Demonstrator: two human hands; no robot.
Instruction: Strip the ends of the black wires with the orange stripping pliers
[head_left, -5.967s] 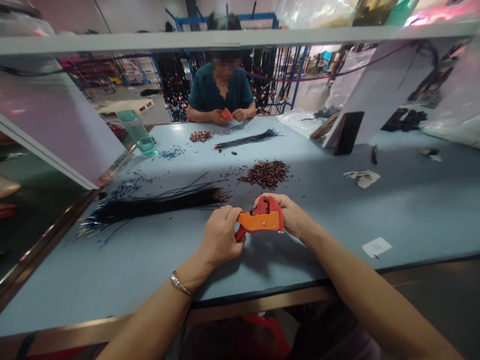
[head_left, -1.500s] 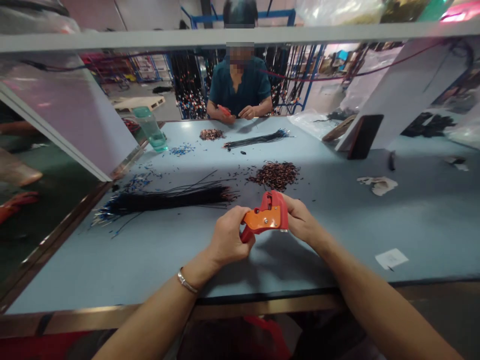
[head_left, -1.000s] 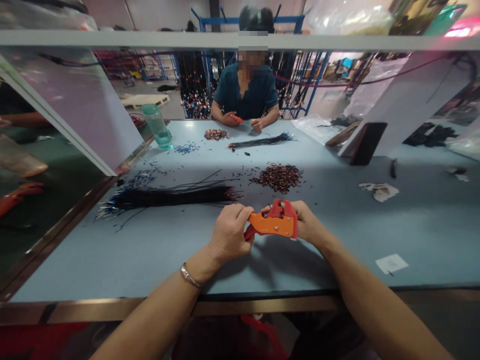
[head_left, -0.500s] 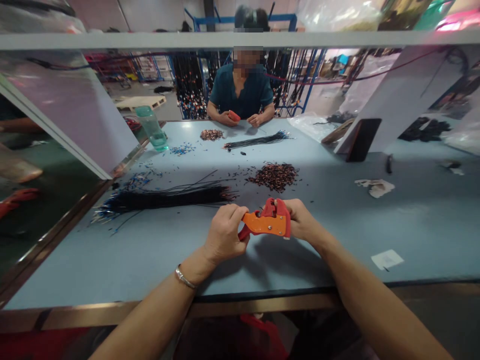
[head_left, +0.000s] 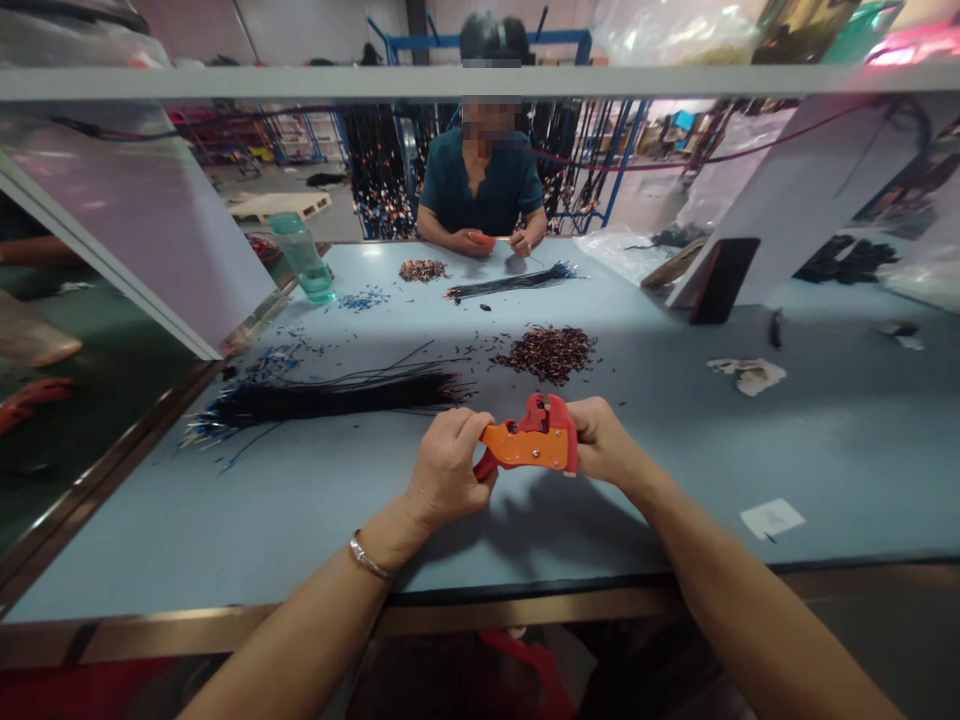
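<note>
My left hand [head_left: 448,458] is wrapped round the handles of an orange and red wire stripper [head_left: 529,447], held above the table's front part. At the stripper's red jaw end is my right hand [head_left: 598,438], its fingers curled in and partly hidden behind the tool. Whatever those fingers pinch, if anything, does not show. Left of the hands lies a thick bundle of black wires [head_left: 322,395] with blue and pale ends. Just beyond the stripper is a heap of short black and copper-coloured pieces [head_left: 551,353].
Opposite, a person [head_left: 481,185] holds a red tool [head_left: 481,241] near a smaller wire bundle [head_left: 514,281]. A green bottle [head_left: 303,258] stands at the left. A dark phone-like slab [head_left: 724,281] leans on the right panel. A white shelf [head_left: 337,82] spans overhead.
My hands and the wire stripper have hardly moved. Across the table, the person's hands have shifted slightly right with the red tool, which is now turned more level.
</note>
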